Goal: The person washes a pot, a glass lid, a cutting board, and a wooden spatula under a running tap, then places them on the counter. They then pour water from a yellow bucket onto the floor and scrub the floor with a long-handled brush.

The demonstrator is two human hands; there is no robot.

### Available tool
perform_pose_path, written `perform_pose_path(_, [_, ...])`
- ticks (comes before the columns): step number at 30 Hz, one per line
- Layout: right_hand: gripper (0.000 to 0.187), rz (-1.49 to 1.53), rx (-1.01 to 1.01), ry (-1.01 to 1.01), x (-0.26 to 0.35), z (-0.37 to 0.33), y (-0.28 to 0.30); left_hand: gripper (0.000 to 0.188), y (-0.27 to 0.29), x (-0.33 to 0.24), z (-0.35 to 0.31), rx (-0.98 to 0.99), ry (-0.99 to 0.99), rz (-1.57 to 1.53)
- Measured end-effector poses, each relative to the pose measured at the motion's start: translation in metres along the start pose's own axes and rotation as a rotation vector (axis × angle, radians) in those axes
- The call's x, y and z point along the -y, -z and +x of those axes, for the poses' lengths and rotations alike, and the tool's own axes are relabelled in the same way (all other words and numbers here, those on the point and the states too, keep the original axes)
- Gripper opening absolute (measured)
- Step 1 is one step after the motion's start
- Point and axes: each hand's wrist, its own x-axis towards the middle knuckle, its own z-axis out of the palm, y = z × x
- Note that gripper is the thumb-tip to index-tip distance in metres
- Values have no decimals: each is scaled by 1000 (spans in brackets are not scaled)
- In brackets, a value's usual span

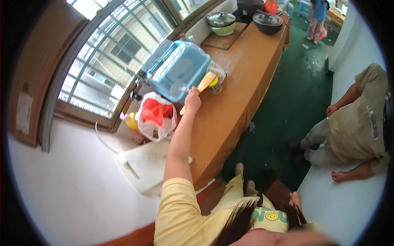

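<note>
My left hand (192,100) is closed around a wooden spatula (207,81), its broad end up and its handle end sticking out below my fist. The arm is stretched out over the brown-covered table. Right beside the hand stands a blue plastic bin (197,61) with a clear lid. Just past the spatula are a small jar (215,87) with a yellow lid and a clear plastic bag (219,71). Down at my side, my right hand (295,199) is small in view, with its fingers curled; whatever it may hold is hidden.
A white bag with red plastic (156,112) and a white cutting board (145,164) lie at the near left. Lidded pans (267,22) and a green pot (223,28) stand at the table's far end. A person (349,127) sits at the right; another stands far back.
</note>
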Motion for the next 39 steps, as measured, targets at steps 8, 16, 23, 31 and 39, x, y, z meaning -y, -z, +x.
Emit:
perform_pose_path(8, [26, -2, -29, -167, 46, -102, 7, 27, -55, 26, 70, 57, -46, -115])
perform_pose_path(16, [26, -262, 12, 70, 137, -102, -30, 31, -7, 8, 69, -126, -338, 285])
perform_pose_path(23, [47, -269, -65, 35, 99, -59, -34, 14, -33, 85, 110, -166, -29, 543])
perform_pose_path(31, [42, -155, 121, -113, 118, -101, -12, 31, -15, 39, 123, 368, 129, 397])
perform_pose_path(39, [24, -237, -252, 1, 61, -104, -31, 52, -48, 100, 120, 266, 32, 125])
